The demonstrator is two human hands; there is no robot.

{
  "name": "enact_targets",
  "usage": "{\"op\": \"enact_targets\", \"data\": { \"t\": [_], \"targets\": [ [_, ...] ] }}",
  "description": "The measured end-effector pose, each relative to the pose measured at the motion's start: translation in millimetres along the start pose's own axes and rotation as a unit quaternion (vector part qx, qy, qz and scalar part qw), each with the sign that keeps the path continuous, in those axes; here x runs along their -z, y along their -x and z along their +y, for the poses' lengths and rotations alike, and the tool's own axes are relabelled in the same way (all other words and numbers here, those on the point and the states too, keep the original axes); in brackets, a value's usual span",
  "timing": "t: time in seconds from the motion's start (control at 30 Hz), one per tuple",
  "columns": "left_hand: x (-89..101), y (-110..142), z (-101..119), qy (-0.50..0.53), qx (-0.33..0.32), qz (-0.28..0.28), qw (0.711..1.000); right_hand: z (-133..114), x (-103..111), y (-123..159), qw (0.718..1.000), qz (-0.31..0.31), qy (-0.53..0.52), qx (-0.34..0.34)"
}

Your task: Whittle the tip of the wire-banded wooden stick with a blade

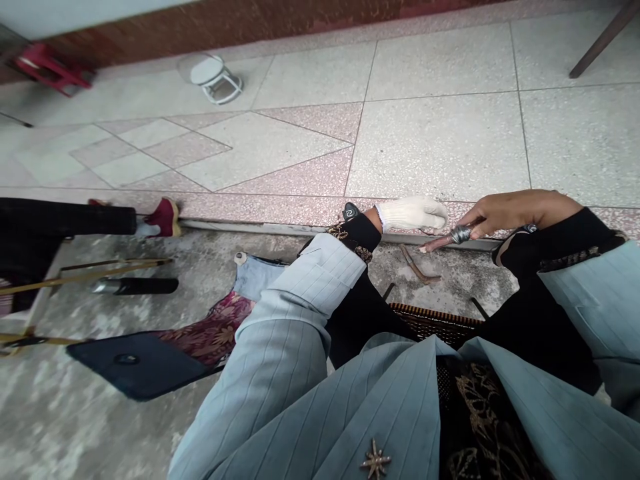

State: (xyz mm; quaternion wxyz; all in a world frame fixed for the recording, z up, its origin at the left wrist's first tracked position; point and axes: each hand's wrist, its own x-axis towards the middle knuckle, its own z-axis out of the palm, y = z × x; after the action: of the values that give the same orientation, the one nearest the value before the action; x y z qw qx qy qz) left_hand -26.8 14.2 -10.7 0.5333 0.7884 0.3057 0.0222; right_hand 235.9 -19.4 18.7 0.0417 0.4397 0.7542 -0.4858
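A white knitted glove covers my left hand point(413, 213), which is held over the edge of the raised tiled step. Its fingers are curled in, and whatever they may hold is hidden. My right hand point(517, 212) is bare and closed around a short brown stick point(440, 243) with a pale end and a grey wrapping point(461, 233) near the fingers. The stick slants down to the left, its pale end just below the gloved fingers. Below it, a bent brown stick point(420, 268) lies on the concrete ground.
A woven seat point(435, 323) shows between my legs. At left lie a dark cloth piece point(135, 363), a patterned cloth point(215, 327) and a black bottle point(145, 286). Another person's leg point(70, 217) reaches in there. A white stool point(215, 77) and red stool point(55, 67) stand on the tiles.
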Motion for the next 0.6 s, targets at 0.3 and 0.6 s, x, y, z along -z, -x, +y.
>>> {"op": "enact_targets", "data": {
  "t": [0.3, 0.6],
  "targets": [
    [1.5, -6.0, -1.7, 0.175, -0.046, 0.022, 0.983, -3.7, 8.9, 14.0, 0.932, 0.265, -0.245, 0.022],
    [-5.9, -7.1, -1.9, -0.054, -0.037, -0.009, 0.998, -4.3, -10.4, -21.7, 0.937, 0.206, 0.213, -0.186]
  ]
}}
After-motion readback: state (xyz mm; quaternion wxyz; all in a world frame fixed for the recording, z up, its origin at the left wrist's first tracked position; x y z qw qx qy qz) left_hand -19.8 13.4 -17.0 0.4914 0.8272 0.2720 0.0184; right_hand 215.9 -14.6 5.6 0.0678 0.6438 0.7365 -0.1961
